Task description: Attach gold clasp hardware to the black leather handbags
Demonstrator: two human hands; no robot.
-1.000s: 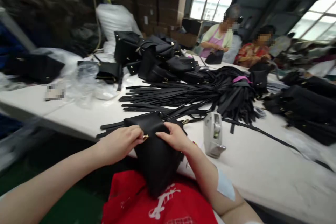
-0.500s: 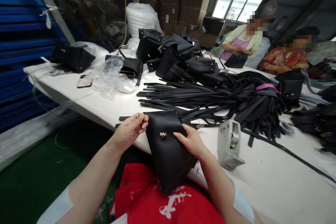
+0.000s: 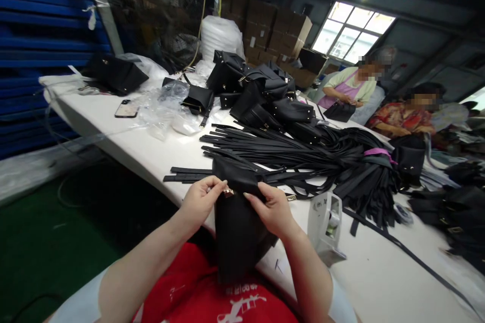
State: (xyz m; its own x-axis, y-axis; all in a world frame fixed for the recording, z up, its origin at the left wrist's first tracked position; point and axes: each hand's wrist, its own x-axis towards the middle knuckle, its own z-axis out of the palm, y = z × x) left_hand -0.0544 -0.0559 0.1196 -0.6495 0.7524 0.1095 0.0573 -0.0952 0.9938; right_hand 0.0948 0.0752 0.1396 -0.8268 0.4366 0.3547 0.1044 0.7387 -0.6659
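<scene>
A black bag (image 3: 238, 232) hangs over the near edge of the white table (image 3: 151, 156), down against my red top. My left hand (image 3: 200, 201) pinches its gold clasp (image 3: 228, 193) at the top left. My right hand (image 3: 272, 209) grips the bag's upper right side, fingers curled on the flap. A large bundle of black straps (image 3: 303, 154) lies on the table just beyond the bag.
A white tape dispenser (image 3: 324, 222) stands right of my hands. A pile of black bags (image 3: 257, 93) sits further back, with clear plastic wrap (image 3: 166, 106) and a phone (image 3: 126, 109) to the left. Two people (image 3: 352, 88) work at the far right. Cardboard boxes are stacked behind.
My left hand has moved from the bag's left edge onto the gold clasp. The bag's flap has folded over at the top. My view has tilted up and left.
</scene>
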